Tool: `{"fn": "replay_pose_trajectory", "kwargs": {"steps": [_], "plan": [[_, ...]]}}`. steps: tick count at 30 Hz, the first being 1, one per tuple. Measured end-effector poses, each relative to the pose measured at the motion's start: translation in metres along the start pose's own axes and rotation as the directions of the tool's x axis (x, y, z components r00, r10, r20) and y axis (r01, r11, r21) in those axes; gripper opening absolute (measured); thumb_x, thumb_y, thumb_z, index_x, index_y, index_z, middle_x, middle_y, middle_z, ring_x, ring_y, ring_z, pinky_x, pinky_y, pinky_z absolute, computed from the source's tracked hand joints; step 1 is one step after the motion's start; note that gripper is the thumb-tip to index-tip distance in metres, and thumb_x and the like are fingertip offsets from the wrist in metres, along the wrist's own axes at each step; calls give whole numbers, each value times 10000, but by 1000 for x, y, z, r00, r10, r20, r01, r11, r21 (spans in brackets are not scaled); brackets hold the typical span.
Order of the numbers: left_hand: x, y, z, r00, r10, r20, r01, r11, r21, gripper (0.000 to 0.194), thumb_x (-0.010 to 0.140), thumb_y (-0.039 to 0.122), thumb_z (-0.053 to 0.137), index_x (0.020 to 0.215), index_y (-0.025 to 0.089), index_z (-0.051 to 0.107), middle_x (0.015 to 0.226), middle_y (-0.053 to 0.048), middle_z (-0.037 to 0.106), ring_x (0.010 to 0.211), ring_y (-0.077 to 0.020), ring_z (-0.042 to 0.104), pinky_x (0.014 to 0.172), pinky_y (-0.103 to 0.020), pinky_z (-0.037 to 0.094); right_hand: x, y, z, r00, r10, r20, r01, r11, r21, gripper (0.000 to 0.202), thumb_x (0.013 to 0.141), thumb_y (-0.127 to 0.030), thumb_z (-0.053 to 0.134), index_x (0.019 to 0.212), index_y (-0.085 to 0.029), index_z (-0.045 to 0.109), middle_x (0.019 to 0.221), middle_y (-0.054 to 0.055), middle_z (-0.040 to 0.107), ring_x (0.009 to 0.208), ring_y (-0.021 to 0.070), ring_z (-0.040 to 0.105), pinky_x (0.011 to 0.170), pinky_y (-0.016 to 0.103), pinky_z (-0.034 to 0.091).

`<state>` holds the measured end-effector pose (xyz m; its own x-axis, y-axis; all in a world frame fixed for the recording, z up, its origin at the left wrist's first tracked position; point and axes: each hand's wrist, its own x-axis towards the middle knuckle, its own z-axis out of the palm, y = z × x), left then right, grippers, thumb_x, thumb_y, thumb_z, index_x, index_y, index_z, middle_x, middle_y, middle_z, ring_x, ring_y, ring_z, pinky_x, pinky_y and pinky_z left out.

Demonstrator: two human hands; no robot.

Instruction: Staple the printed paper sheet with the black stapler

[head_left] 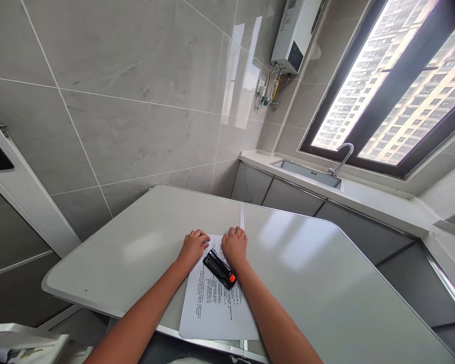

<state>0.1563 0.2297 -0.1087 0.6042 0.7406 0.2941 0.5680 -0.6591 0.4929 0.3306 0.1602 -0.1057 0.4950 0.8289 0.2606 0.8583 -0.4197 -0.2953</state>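
Printed white paper [212, 323] lies on the table, its near edge close to the front edge of the tabletop. On top of it rests a black stapler [218, 268] with an orange-red end, placed at a slant between my forearms. My left hand [193, 246] lies palm down over the paper's upper left edge, fingers loosely bent and nothing seen in them. At the upper right edge of the paper, my right hand [235, 245] also lies palm down with its fingers apart, close beside the stapler without gripping it. Whether there is more than one sheet, I cannot tell.
The pale table [129, 263] has cut corners and a seam running away from me. Behind it are a tiled wall [147, 131] and a counter with a sink [307, 172] and faucet [343, 156]. A white chair-like piece [34, 344] stands at the lower left.
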Motion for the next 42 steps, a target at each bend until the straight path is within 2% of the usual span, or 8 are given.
{"fn": "replay_pose_trajectory", "kwargs": {"steps": [6, 14, 17, 21, 28, 32, 37, 42], "plan": [[4, -8, 2, 999, 49, -2, -49, 996, -72, 241, 874, 89, 669, 1021, 256, 762, 1161, -63, 695, 1103, -246, 612, 985, -410, 469, 21, -17, 8, 970, -198, 141, 197, 980, 28, 443, 1042, -303, 340, 1416, -149, 520, 1570, 196, 423, 1474, 347, 304, 1180, 635, 195], [9, -20, -14, 999, 33, 39, -27, 988, -151, 288, 836, 44, 651, 1006, 233, 787, 1197, -77, 696, 1154, -258, 605, 1063, -432, 477, 49, -38, 6, 938, -272, 216, 256, 962, 99, 436, 1037, -324, 407, 1459, -249, 490, 1648, 106, 341, 1478, 370, 274, 1143, 676, 225], [7, -24, -21, 1000, 1, 30, 4, 989, -145, 270, 845, 48, 632, 980, 228, 781, 1179, -81, 690, 1151, -261, 599, 1050, -434, 484, 37, -27, -8, 954, -275, 119, 254, 953, 162, 444, 997, -261, 454, 1436, -234, 517, 1593, 117, 412, 1426, 332, 366, 1134, 551, 323], [4, -24, -28, 999, 14, -35, -18, 992, -127, 227, 886, 98, 592, 971, 226, 758, 1129, -83, 676, 1110, -257, 593, 1018, -429, 487, 4, 4, -33, 952, -303, 43, 287, 933, 218, 285, 972, -204, 438, 1148, -210, 662, 1222, 111, 644, 1174, 257, 551, 1014, 379, 440], [5, -30, -28, 983, -118, -142, 121, 993, 10, 264, 954, 174, 504, 1104, 199, 720, 1185, -97, 700, 1140, -277, 578, 1009, -431, 461, -27, 53, -38, 965, -257, 51, 228, 919, 322, 188, 958, -251, 467, 843, -218, 612, 871, 49, 621, 844, 214, 585, 746, 312, 469], [5, -29, -22, 991, -104, -84, 112, 990, 90, 304, 960, 193, 519, 1221, 204, 675, 1339, -106, 651, 1266, -297, 533, 1076, -460, 400, -20, 57, -26, 985, -173, 17, 151, 900, 409, 198, 963, -290, 462, 985, -217, 644, 1001, 66, 653, 909, 228, 612, 796, 341, 496], [6, -22, -22, 995, -82, -59, 87, 993, 83, 207, 932, 144, 513, 1069, 220, 648, 1167, -88, 665, 1118, -272, 595, 998, -435, 424, -21, 55, -19, 971, -241, -4, 229, 916, 330, 433, 961, -371, 539, 1365, -221, 573, 1363, 110, 590, 1217, 303, 520, 1075, 444, 423], [7, -18, -25, 995, -60, -76, 51, 991, -122, 132, 934, 151, 465, 973, 235, 559, 996, -37, 662, 983, -231, 612, 906, -364, 439, -21, 56, -25, 971, -235, 38, 199, 887, 417, 291, 953, -389, 562, 1167, -230, 677, 1231, 95, 632, 1138, 281, 543, 1035, 423, 440]]}}
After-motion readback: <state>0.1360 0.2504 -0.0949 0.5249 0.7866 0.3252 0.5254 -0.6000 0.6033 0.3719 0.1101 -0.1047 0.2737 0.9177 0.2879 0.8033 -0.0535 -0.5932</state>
